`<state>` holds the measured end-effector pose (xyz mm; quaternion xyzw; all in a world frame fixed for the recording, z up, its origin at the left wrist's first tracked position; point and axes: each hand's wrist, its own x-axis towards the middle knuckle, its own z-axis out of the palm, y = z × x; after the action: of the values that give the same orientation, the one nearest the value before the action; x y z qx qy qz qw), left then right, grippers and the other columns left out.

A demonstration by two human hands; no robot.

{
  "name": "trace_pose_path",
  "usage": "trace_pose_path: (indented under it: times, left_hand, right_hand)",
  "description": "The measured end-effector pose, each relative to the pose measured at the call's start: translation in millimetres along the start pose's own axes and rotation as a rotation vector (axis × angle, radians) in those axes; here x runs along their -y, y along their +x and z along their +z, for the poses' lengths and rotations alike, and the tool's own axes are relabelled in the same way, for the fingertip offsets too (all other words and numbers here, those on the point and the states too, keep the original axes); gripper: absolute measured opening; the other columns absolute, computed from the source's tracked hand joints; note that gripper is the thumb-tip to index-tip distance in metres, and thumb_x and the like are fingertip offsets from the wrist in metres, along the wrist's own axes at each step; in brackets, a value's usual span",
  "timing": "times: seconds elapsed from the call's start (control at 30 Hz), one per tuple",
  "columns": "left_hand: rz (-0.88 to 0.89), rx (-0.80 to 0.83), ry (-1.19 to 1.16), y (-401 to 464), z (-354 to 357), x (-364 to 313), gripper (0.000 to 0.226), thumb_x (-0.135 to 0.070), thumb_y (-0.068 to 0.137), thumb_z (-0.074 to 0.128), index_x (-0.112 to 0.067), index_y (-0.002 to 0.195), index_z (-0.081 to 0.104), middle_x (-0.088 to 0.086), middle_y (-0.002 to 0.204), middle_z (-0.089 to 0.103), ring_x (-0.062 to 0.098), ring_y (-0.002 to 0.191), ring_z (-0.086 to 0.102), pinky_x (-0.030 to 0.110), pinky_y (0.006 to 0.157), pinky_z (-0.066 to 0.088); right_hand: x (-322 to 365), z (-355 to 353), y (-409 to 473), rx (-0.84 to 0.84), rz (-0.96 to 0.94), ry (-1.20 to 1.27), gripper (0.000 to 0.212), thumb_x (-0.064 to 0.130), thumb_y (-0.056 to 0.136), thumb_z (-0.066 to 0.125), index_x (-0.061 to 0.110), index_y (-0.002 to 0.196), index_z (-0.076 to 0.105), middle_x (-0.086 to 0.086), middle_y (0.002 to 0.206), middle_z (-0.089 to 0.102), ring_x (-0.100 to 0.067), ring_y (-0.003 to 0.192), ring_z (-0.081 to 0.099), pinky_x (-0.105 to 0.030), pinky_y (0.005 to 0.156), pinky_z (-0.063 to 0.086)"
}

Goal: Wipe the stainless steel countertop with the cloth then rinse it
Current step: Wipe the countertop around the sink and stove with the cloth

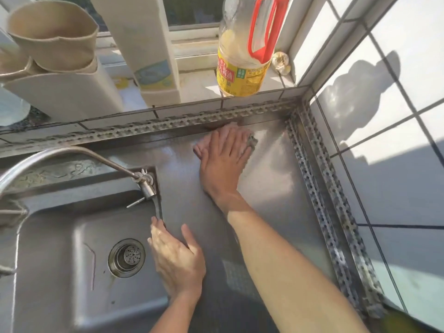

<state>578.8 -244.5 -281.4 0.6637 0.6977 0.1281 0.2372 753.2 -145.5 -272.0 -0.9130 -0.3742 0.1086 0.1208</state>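
The stainless steel countertop (271, 179) runs to the right of the sink (60, 248). My right hand (223, 164) lies flat, fingers spread, pressing a pinkish cloth (249, 138) onto the counter near its back edge. Most of the cloth is hidden under the palm; only its edges show. My left hand (175, 258) rests on the rim between sink and counter, fingers together over the sink's edge, thumb on the counter, holding nothing.
A curved faucet (72, 155) reaches over the sink, whose drain strainer (126, 257) sits at the bottom. On the window sill stand an oil bottle (242, 66) with a red handle, a garlic bulb (281, 62) and beige containers (55, 44). Tiled wall (384, 140) closes off the right.
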Motion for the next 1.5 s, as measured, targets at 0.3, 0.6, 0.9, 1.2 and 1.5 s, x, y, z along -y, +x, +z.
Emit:
trace_pose_path:
  times: [0.3, 0.6, 0.9, 1.2, 1.5]
  left_hand:
    - [0.001, 0.016, -0.013, -1.9, -5.0, -4.5, 0.068, -0.036, 0.103, 0.047, -0.001, 0.156, 0.026, 0.022, 0.157, 0.041, 0.047, 0.141, 0.04, 0.055, 0.112, 0.042]
    - [-0.014, 0.025, -0.028, -3.6, -6.0, -4.5, 0.068, -0.04, 0.105, 0.046, -0.003, 0.158, 0.025, 0.02, 0.158, 0.041, 0.048, 0.142, 0.04, 0.057, 0.11, 0.043]
    - [0.004, 0.0, -0.081, -2.4, -6.0, -0.1, 0.066, -0.039, 0.102, 0.043, -0.002, 0.155, 0.03, 0.017, 0.157, 0.045, 0.037, 0.143, 0.043, 0.058, 0.117, 0.037]
    - [0.067, 0.119, -0.28, 0.5, -10.4, 17.3, 0.068, -0.028, 0.102, 0.052, 0.006, 0.157, 0.028, 0.017, 0.168, 0.027, 0.025, 0.16, 0.019, 0.049, 0.132, 0.006]
    - [0.496, 0.301, 0.019, -82.9, -48.5, 105.0, 0.067, -0.035, 0.108, 0.036, -0.009, 0.164, 0.011, 0.002, 0.175, 0.003, 0.011, 0.162, -0.002, 0.032, 0.131, -0.01]
  right_hand:
    - [-99.3, -16.7, -109.1, 0.216, -0.719, -0.126, 0.056, 0.045, 0.108, 0.039, 0.029, 0.161, 0.031, -0.009, 0.172, 0.014, -0.028, 0.161, 0.006, -0.052, 0.13, 0.008]
    - [-144.0, -54.3, -30.2, 0.12, 0.008, -0.052, 0.06, 0.044, 0.11, 0.03, 0.026, 0.165, 0.015, -0.017, 0.173, -0.005, -0.034, 0.16, -0.012, -0.057, 0.128, -0.004]
    - [-44.1, -3.9, -107.7, 0.262, -0.451, 0.011, 0.055, 0.04, 0.109, 0.036, 0.036, 0.162, 0.024, -0.005, 0.174, -0.004, -0.024, 0.16, -0.011, -0.047, 0.129, -0.007]
    - [-193.5, -58.2, -172.9, 0.265, -0.069, -0.154, 0.067, 0.059, 0.105, 0.011, 0.032, 0.164, -0.007, -0.006, 0.171, -0.023, -0.023, 0.156, -0.027, -0.05, 0.13, -0.006]
    - [-55.7, -16.6, -161.9, 0.169, -0.077, -0.064, 0.058, 0.039, 0.107, 0.036, 0.034, 0.163, 0.02, -0.012, 0.174, -0.006, -0.032, 0.16, -0.013, -0.057, 0.128, -0.005]
